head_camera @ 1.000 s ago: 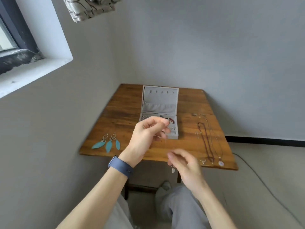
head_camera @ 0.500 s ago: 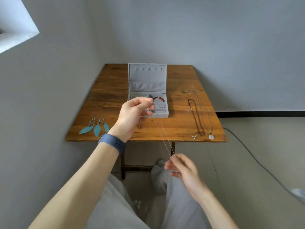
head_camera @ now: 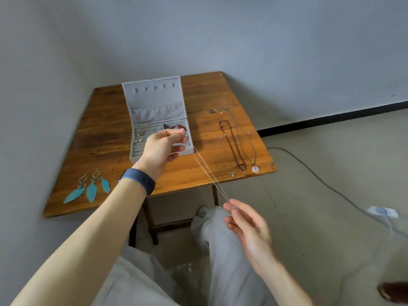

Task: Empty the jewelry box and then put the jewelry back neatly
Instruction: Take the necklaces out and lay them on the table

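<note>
Left hand (head_camera: 164, 149) is pinching one end of thin silver chain (head_camera: 209, 173) over open jewelry box (head_camera: 154, 100) | right hand (head_camera: 246, 226) is pinching other end beyond table (head_camera: 106, 133) edge, chain stretching taut between | feather earrings (head_camera: 88, 188) lying near left corner | corded necklaces (head_camera: 233, 149) lying right of box

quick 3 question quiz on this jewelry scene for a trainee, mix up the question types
1. Multiple choice: what runs taut between the left hand and the right hand? A a ribbon; B a thin silver chain; C a leather cord.
2. True or false: the jewelry box has its lid shut.
3. Fill in: the blue feather earrings lie on the table to the person's ___ of the box.

Key: 1 B; 2 false, the lid stands open; 3 left.
</note>
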### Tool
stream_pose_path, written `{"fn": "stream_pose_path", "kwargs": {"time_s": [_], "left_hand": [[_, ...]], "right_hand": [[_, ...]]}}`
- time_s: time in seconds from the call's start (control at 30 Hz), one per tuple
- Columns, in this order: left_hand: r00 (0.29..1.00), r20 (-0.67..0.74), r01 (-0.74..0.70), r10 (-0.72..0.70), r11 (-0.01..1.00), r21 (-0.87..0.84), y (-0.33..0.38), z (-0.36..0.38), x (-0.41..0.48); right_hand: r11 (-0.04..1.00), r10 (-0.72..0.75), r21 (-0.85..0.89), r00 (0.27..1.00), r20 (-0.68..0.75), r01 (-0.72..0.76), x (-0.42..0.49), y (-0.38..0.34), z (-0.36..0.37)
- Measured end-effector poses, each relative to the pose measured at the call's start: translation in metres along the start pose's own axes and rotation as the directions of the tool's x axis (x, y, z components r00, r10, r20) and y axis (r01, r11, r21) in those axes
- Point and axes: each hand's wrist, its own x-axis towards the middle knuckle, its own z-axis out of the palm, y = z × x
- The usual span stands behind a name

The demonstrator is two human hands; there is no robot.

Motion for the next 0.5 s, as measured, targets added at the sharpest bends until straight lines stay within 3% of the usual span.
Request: {"fn": "stream_pose_path", "kwargs": {"time_s": [0.1, 0.3, 0.5], "left_hand": [[0.999, 0.048, -0.006, 0.006, 1.000, 0.015, 0.008, 0.017, 0.011], [0.957, 0.291, 0.014, -0.023, 0.999, 0.031, 0.021, 0.045, 0.033], [0.850, 0.507, 0.228, -0.145, 0.968, -0.105, 0.028, 0.074, 0.053]], "right_hand": [[0.999, -0.048, -0.028, 0.997, -0.058, 0.047, 0.006, -0.005, -0.007], [0.995, -0.038, 0.080, 0.985, -0.166, 0.052, 0.023, -0.019, -0.031], [0.975, -0.096, 0.160, 0.940, -0.328, 0.155, 0.050, -0.043, -0.060]]}}
